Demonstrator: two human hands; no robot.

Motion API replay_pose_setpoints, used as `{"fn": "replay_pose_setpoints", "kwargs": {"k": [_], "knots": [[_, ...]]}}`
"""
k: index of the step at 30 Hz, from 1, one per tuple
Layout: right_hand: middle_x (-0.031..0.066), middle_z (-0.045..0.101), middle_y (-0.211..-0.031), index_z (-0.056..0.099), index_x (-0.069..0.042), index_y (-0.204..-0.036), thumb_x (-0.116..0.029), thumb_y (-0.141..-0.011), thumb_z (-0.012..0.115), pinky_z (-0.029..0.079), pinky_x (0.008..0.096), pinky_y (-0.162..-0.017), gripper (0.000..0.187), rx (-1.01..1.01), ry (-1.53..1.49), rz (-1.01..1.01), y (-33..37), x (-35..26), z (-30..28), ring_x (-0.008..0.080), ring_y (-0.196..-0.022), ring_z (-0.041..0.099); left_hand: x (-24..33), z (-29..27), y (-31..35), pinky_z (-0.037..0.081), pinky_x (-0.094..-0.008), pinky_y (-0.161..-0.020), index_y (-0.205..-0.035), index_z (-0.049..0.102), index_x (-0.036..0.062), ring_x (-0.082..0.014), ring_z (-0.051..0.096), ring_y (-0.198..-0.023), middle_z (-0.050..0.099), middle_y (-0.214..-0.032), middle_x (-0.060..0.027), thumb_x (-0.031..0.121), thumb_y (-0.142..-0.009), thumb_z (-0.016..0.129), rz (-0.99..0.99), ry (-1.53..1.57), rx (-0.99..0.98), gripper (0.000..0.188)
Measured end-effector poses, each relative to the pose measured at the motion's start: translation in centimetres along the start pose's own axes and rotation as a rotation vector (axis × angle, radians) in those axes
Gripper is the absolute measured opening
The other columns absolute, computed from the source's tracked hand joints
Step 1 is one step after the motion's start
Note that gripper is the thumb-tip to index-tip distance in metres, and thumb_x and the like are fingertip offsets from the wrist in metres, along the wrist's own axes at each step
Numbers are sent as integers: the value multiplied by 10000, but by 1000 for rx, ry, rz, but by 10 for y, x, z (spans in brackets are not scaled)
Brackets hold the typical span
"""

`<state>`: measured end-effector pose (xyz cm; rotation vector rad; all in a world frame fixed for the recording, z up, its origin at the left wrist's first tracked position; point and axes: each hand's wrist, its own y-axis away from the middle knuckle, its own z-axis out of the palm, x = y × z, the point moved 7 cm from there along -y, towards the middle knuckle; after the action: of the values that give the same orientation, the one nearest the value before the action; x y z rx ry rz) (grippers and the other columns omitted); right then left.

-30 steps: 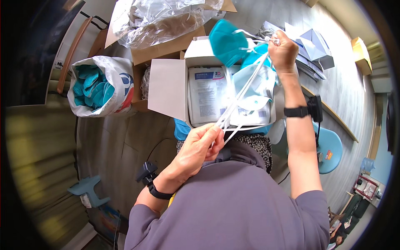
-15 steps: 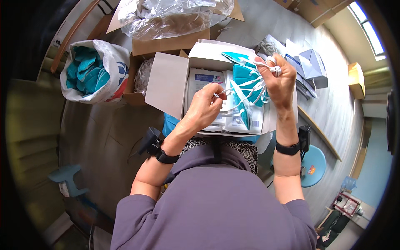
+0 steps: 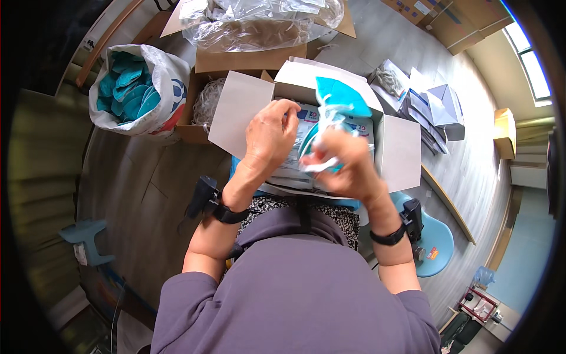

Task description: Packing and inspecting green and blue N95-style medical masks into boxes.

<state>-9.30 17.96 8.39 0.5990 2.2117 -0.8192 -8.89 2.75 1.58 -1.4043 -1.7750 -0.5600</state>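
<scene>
My right hand, smeared by motion, is closed on the white straps of several teal folded face masks. The masks hang and swing over an open white carton on my lap; one fans out at its far side. Part of the bunch is hidden behind my fingers. Over the carton's left side is my left hand, its fingers loosely bent and the thumb apart, with nothing seen in it. Inside the carton lie white printed packets, partly covered by my hands and the masks.
At the left stands a white bag full of teal mask pieces. Beyond the carton is a brown box topped with clear plastic. Grey-blue cartons lie on the floor at right. Blue stools stand on either side of me.
My right hand has swung down and left with the masks. My left hand has come away from the straps and moved slightly left.
</scene>
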Motion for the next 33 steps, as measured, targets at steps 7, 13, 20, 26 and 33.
{"fn": "replay_pose_setpoints", "kwargs": {"k": [7,13,20,26,33], "knots": [[94,597,-838,584,-75,-883,-68,-650,703,469,412,-689,262,-324,96,-134,30,-18,63,295,-764,621,-13,24,-25,540,-407,-830,-1353,444,-16,-300,697,-932,711,-992,-185,307,-875,727,-187,-70,-60,643],[73,620,-1011,624,-81,-963,-15,-614,679,425,405,-830,360,-285,222,-139,30,-17,33,289,-927,587,-20,43,-27,523,-392,-862,-1263,521,-45,-309,688,-918,709,-923,-175,297,-791,802,-282,-7,-164,647],[131,629,-1236,682,-93,-1095,77,-689,598,418,443,-996,448,-234,195,84,43,-3,-12,330,-1125,575,-36,62,-17,529,-403,-822,-1185,594,-17,-320,657,-918,673,-951,-166,308,-719,837,-186,-200,-221,618],[141,715,-987,694,-16,-1018,78,-855,573,525,313,-798,224,280,53,331,57,29,-54,223,-913,692,-45,60,-14,531,-311,-684,-1077,676,-19,-156,652,-723,695,-800,-103,194,-765,773,-401,378,-351,389],[86,706,-891,646,32,-1103,-105,-918,700,535,275,-754,237,575,-236,402,43,43,-34,139,-823,676,36,19,1,536,-277,-733,-1105,643,-35,-115,645,-842,702,-974,-65,71,-892,699,-170,839,-92,244]]}}
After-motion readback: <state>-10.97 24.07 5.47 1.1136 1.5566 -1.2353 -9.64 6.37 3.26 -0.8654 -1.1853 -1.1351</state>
